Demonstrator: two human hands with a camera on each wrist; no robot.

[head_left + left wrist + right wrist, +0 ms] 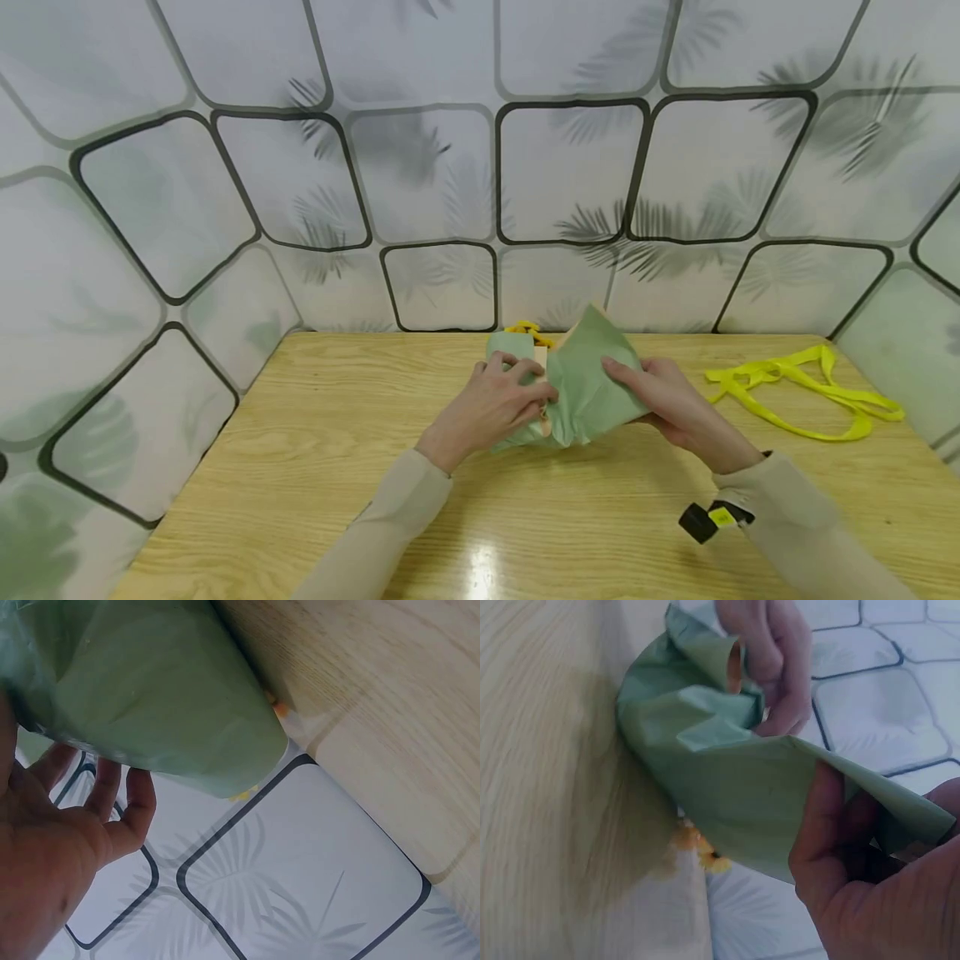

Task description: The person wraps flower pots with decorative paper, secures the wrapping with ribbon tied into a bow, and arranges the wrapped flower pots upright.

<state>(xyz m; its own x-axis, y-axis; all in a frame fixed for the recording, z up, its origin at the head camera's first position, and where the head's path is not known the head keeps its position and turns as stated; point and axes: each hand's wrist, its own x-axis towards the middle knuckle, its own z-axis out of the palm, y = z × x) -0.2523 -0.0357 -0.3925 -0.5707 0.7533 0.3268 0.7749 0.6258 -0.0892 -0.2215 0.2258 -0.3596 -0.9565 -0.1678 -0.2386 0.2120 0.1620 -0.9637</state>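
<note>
Paper (pixel 596 392) stretched between two hands, with creasing and slipping the likeliest trouble

The green sheet lies near the far edge of the table (pixel 337 400), its right part lifted into a pointed flap. The right hand (pixel 667 400) pinches that flap, thumb on the near face and fingers behind. The left hand (pixel 491 404) grips the left part with bent fingers, beside a peach-coloured strip (pixel 540 357) that looks like the sheet's reverse; where its thumb sits, I cannot tell.

Tearing seems the first risk. The sheet already puckers between the hands, so a hard pull by the right hand could split it along those folds, or leave a crease that will not smooth out.

Slipping comes next. If the left fingers bear too lightly, the left part could spring loose while the flap is drawn across, and the wrap would end up crooked or slack.

Yellow-orange flowers (pixel 525 327) peek out at the far end, close to the patterned backdrop (pixel 442 183). A push forward could press them against it and bend the heads; a fold laid too high could cover them. How the stems lie inside is hidden, so too tight a squeeze might crush them unnoticed.

Lastly, the yellow ribbon (pixel 780 367) lies in loose loops off to the right, apart from both hands. Reaching for it with the right hand would free the flap, and the fold could fall back unless the left hand pins both layers
</note>
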